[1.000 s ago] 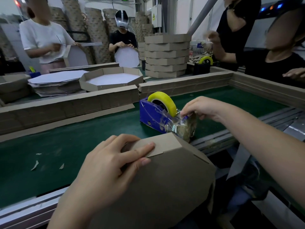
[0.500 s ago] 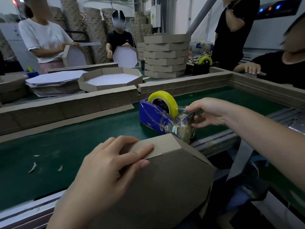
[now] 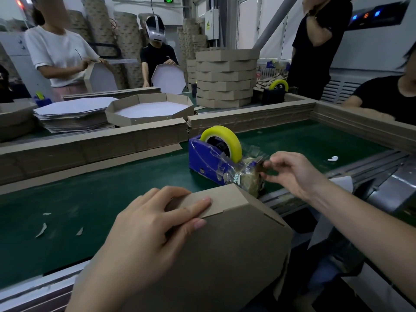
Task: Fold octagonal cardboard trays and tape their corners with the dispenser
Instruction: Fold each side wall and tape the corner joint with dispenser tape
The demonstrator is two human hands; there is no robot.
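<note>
Here the left hand [image 3: 153, 230] presses its straight fingers on the folded corner of the cardboard tray [image 3: 225, 255], which stands upright at the table's [image 3: 101, 199] near edge. Just beyond it, right of the blue dispenser [image 3: 207, 161], the right hand [image 3: 292, 174] seemingly pinches clear tape [image 3: 254, 155].

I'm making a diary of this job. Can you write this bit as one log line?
left hand: presses tray corner flap | right hand: at dispenser cutter, tape unclear
</note>
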